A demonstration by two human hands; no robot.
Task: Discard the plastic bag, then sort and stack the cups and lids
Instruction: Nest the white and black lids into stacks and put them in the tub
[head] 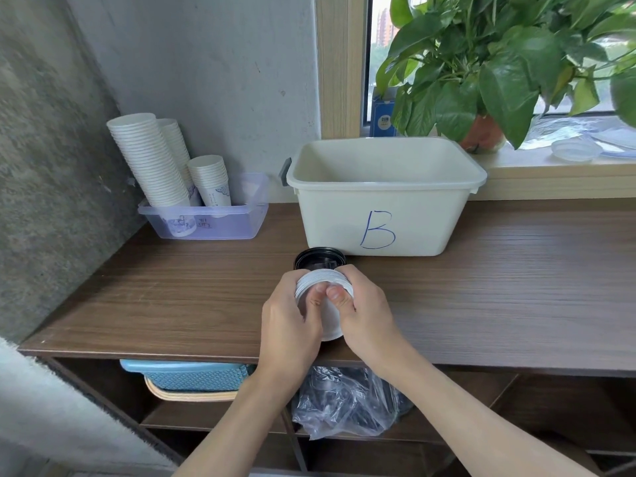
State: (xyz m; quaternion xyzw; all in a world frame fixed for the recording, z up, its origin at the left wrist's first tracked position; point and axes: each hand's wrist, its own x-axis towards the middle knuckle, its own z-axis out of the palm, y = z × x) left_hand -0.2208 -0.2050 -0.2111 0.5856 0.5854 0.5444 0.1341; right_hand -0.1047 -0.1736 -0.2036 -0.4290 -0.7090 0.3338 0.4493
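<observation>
left hand (289, 315) and right hand (368, 311) both grip nested white paper cup stack (323, 279); advise pressing straight, rims flush.

Cream plastic tub (327, 218), far centre of wooden counter: single large handwritten "B" in blue marker on near wall. 
Short paper cup stack (209, 180), far left: blue print on lowest cup, too small to read. 
Clear tray (237, 232) holding cups: blue scrawl showing through near wall, illegible. 
Blue carton (383, 117) on windowsill behind tub: round logo, text unreadable.
</observation>
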